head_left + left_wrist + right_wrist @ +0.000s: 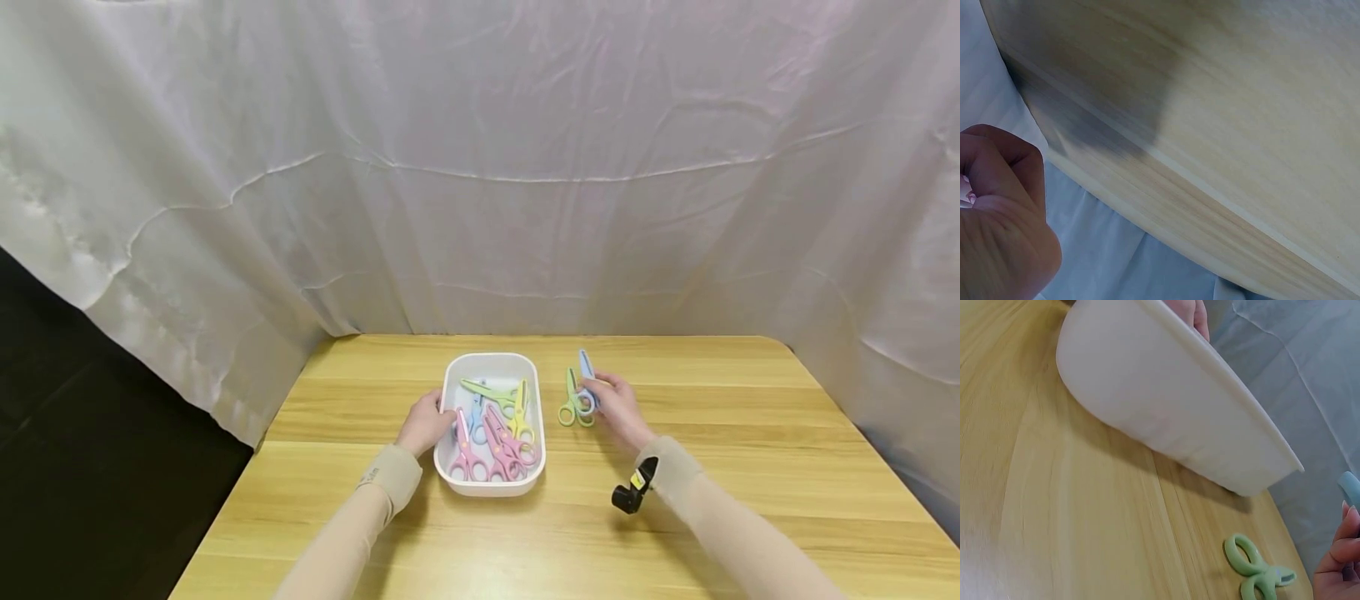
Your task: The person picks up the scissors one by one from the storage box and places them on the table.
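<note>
Blue scissors [586, 373] are being held by the right hand [617, 407] on the wooden table [750, 417]. Fingers [600, 385] of that hand are being curled round the blue handle rings, so the scissors are being gripped there. Their long axis is being pointed away from the person, with the blade tip far and the rings near. Just to the left of them, green scissors [573, 402] are being left flat on the table, lying almost the same way, tip far and rings near. The two pairs are side by side, and it looks as if they are touching at the rings, though that spot is too small to be sure of.

The white tray [491, 362] is being kept to the left of both pairs, near but apart from them. More scissors, pink [501, 446], yellow [520, 410] and green [486, 390], are being kept inside it. Its left wall is being touched by the left hand [424, 423], with the fingers bent over the rim. So the right hand is the nearer one to the loose pairs, and the tray is lying to its left, between the two hands.
</note>
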Demonstrator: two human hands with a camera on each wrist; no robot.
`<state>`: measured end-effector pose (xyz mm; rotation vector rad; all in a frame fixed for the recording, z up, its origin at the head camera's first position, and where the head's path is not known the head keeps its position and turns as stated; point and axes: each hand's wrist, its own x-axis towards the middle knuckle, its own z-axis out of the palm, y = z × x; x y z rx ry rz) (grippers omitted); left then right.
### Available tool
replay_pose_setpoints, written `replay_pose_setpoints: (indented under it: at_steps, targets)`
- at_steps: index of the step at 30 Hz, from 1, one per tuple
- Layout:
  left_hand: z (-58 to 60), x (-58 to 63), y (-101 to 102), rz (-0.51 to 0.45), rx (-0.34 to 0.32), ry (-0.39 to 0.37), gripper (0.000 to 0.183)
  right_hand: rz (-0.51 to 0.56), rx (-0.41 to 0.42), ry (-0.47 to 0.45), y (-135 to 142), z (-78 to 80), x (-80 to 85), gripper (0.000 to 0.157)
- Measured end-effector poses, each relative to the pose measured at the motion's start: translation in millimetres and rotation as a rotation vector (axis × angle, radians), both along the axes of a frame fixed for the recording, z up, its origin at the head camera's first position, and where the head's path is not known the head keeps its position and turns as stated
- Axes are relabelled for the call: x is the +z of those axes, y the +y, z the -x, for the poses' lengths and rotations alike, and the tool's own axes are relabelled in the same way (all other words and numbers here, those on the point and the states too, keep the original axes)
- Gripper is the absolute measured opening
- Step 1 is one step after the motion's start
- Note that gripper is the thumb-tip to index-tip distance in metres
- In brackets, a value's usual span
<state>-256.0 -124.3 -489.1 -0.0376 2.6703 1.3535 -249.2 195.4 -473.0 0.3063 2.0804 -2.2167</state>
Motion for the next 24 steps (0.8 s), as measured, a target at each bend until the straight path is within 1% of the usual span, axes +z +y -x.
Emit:
replay_pose_setpoints:
  at_steps: [6,9,16,24]
  targets:
    - [-0.5,0.4,-0.2,-0.005,0.000,-0.004,0.044,0.016,-0.007,-0.007,11.1,0.8,-1.5,0.057]
    - [-0.4,0.7,-0.2,-0.009,0.001,-0.007,0.044,0.003,-0.007,-0.012,15.8,0.8,-3.2,0.059]
    - [-0.1,1.9,0.2,-0.004,0.004,-0.007,0.044,-0.060,-0.015,-0.019,27.3,1.8,-8.0,0.063]
    - [-0.4,1.3,0.6,0.002,0.013,-0.013,0.043,-0.185,-0.011,-0.032,40.2,0.9,-15.4,0.064]
